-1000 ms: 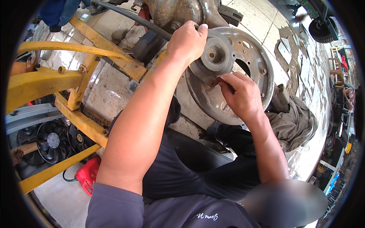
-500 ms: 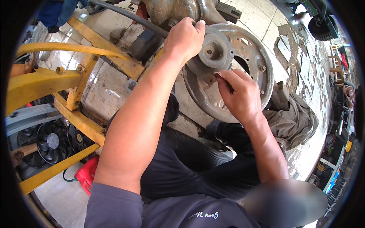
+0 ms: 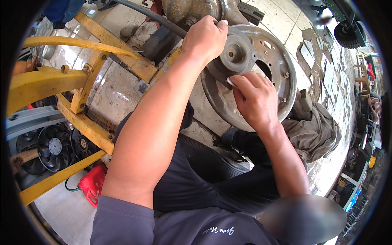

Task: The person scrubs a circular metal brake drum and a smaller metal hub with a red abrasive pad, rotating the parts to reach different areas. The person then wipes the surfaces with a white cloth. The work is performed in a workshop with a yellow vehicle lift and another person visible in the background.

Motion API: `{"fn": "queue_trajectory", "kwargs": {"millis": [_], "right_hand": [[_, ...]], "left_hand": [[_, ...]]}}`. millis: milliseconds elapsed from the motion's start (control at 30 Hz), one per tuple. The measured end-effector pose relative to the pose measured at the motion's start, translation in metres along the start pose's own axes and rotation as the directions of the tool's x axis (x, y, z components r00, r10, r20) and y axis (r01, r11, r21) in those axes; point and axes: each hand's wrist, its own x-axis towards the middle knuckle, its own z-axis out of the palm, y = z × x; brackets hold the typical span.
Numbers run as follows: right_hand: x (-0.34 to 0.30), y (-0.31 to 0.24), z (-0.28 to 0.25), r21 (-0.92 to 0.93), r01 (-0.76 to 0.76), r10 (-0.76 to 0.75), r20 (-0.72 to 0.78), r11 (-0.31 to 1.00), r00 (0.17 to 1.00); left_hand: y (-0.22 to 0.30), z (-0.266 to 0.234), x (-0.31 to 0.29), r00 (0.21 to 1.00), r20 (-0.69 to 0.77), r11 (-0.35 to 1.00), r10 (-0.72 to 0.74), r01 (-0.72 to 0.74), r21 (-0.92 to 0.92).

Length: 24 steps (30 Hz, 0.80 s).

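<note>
A long dark axle shaft [image 3: 157, 17] slants in from the upper left to a round grey flange [image 3: 248, 54] with a raised hub and bolt holes. My left hand [image 3: 206, 38] is closed around the shaft end beside the flange; its fingers are partly hidden behind. At the flange's lower edge, my right hand [image 3: 258, 98] pinches a small folded scrap [image 3: 230, 81] with a pale edge, held against or very close to the metal. Behind the flange lies a large worn metal backing plate [image 3: 289, 96] with several holes.
A rusty axle housing [image 3: 196, 9] lies beyond my hands. Yellow metal frame bars [image 3: 49, 87] stand at the left, near cooling fans [image 3: 55, 148] and a red container [image 3: 92, 183]. A grey-brown cloth [image 3: 314, 126] lies at the right, with broken tiles [image 3: 308, 55] farther off.
The flange and my left hand have shifted slightly right. My right hand has moved a little left along the flange's lower edge, and the scrap now shows a pale edge.
</note>
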Motion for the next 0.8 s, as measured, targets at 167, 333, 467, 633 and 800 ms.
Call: {"fn": "queue_trajectory", "kwargs": {"millis": [167, 333, 467, 633, 800], "right_hand": [[-0.005, 0.008, -0.010, -0.093, -0.048, 0.060, 0.134, 0.995, 0.989], [-0.005, 0.005, -0.006, -0.002, -0.040, 0.040, -0.004, 0.999, 0.999], [-0.005, 0.004, 0.000, -0.034, -0.014, 0.014, 0.021, 0.999, 1.000], [-0.007, 0.001, -0.007, -0.038, -0.036, 0.037, 0.022, 0.999, 0.999], [-0.003, -0.001, 0.003, -0.056, 0.013, -0.013, -0.006, 0.998, 1.000]], "left_hand": [[0.002, -0.004, -0.004, 1.000, -0.003, 1.000, -0.020, 0.020, -0.009], [0.007, -0.007, -0.005, 0.998, 0.049, 0.999, -0.035, 0.037, -0.038], [0.005, -0.006, -0.006, 1.000, 0.010, 0.999, -0.023, 0.023, -0.035], [0.008, -0.008, -0.007, 0.998, 0.031, 0.997, -0.063, 0.064, -0.048], [0.006, -0.006, -0.006, 0.999, 0.024, 0.997, -0.041, 0.042, -0.058]]}}
